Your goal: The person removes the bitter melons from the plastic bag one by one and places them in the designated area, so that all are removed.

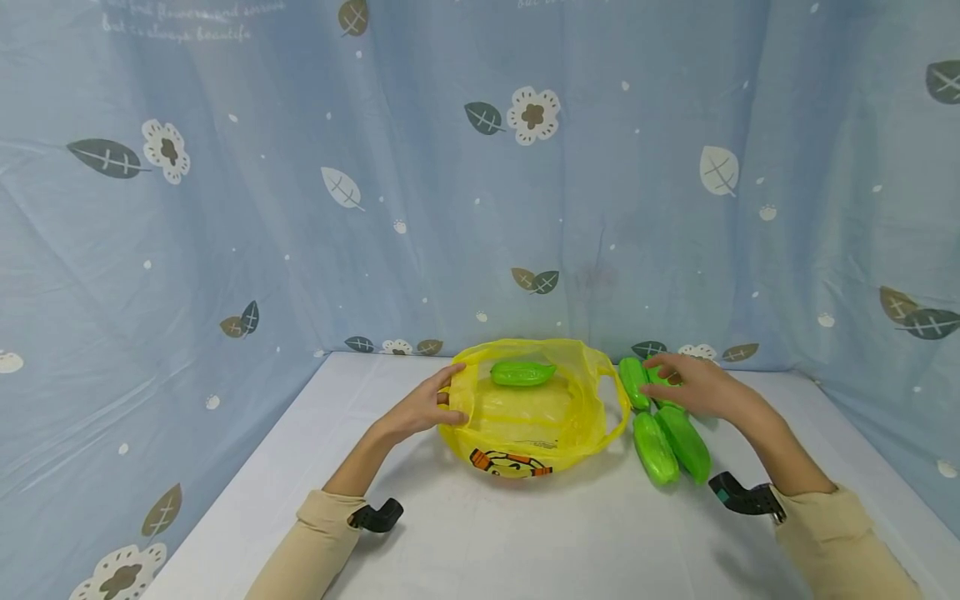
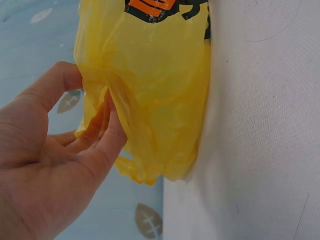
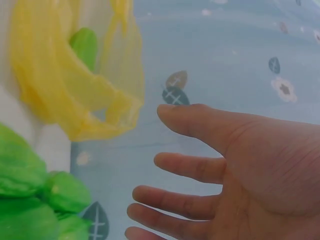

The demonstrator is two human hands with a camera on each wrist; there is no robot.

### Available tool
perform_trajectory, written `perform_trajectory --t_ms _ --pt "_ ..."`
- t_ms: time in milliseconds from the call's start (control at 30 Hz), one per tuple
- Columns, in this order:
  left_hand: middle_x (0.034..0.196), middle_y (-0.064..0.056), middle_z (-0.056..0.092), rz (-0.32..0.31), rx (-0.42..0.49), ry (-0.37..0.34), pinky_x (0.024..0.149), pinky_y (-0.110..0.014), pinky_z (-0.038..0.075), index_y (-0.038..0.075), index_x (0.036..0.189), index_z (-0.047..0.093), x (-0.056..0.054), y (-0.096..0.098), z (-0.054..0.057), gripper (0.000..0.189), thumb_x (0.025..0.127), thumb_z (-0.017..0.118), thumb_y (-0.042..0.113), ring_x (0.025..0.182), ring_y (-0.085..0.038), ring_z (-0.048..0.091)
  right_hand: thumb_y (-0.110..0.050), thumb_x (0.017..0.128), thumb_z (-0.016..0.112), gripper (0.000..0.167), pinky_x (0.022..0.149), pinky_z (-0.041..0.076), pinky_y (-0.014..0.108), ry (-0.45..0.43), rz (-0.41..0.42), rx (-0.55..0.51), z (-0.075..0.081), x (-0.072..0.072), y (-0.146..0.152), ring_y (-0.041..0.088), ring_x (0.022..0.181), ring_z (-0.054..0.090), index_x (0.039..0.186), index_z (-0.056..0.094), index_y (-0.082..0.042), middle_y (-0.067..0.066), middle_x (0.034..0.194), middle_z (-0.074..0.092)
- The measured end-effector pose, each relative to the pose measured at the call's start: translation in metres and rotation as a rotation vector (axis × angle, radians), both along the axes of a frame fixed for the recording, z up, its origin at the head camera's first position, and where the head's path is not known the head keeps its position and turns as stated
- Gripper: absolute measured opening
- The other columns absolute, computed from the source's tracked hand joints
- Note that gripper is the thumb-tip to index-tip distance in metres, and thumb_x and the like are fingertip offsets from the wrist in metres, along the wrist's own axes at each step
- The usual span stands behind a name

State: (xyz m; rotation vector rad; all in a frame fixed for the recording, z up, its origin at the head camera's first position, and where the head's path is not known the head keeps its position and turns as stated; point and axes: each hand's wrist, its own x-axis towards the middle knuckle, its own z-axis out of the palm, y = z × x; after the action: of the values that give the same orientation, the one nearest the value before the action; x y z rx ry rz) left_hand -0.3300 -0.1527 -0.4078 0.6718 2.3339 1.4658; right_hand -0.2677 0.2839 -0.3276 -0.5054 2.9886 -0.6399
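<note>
A yellow plastic bag (image 1: 517, 408) lies on the table with its mouth spread wide, showing one green, ridged, cucumber-like vegetable (image 1: 522, 373) inside. My left hand (image 1: 423, 406) grips the bag's left side. In the left wrist view, the thumb and fingers of that hand are tucked into folds of the yellow plastic. To the right of the bag lie several more green cucumber-like vegetables (image 1: 656, 450) in a close group. Over the far end of this group hovers my right hand (image 1: 697, 385), its fingers spread. The right wrist view shows nothing in its palm (image 3: 260, 170).
Both hands are above a white-covered table (image 1: 525, 542). Behind it, a blue patterned curtain (image 1: 600, 208) hangs along the back and sides. The bag's right handle loop (image 1: 621, 421) reaches close to the green vegetables.
</note>
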Motion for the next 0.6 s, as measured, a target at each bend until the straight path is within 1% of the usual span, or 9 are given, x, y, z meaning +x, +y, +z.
perform_trajectory --t_ms 133,267,433,600 --pt "0.155 -0.007 0.037 0.003 0.000 -0.002 0.101 -0.041 0.050 0.019 0.158 0.018 0.000 -0.001 0.000 0.095 0.081 0.075 0.018 0.127 -0.029 0.055 -0.042 0.095 0.060 0.059 0.083 0.053 0.052 0.009 0.029 0.001 0.009 -0.002 -0.008 0.043 0.110 0.061 0.136 0.052 0.000 0.028 0.123 0.062" --pt "0.155 -0.007 0.037 0.004 -0.002 0.003 0.100 -0.041 0.050 0.020 0.158 0.018 -0.001 -0.001 -0.001 0.095 0.081 0.075 0.019 0.127 -0.029 0.055 -0.042 0.096 0.059 0.056 0.085 0.052 0.052 0.008 0.037 0.004 0.017 -0.003 -0.017 0.042 0.113 0.059 0.136 0.052 -0.003 0.026 0.125 0.061" --pt "0.154 -0.007 0.038 0.000 0.001 0.000 0.099 -0.041 0.050 0.021 0.158 0.018 0.000 0.000 -0.002 0.095 0.081 0.075 0.018 0.127 -0.029 0.055 -0.045 0.096 0.058 0.058 0.089 0.050 0.054 0.000 0.039 0.002 0.022 -0.005 -0.029 0.041 0.116 0.058 0.136 0.053 -0.003 0.025 0.128 0.060" --pt "0.155 -0.007 0.037 0.000 0.007 -0.002 0.099 -0.040 0.051 0.020 0.158 0.018 0.000 0.000 -0.002 0.096 0.081 0.075 0.019 0.127 -0.030 0.055 -0.045 0.096 0.058 0.059 0.090 0.050 0.055 0.009 0.056 0.016 0.025 -0.008 -0.041 0.041 0.116 0.059 0.136 0.053 -0.003 0.025 0.127 0.061"
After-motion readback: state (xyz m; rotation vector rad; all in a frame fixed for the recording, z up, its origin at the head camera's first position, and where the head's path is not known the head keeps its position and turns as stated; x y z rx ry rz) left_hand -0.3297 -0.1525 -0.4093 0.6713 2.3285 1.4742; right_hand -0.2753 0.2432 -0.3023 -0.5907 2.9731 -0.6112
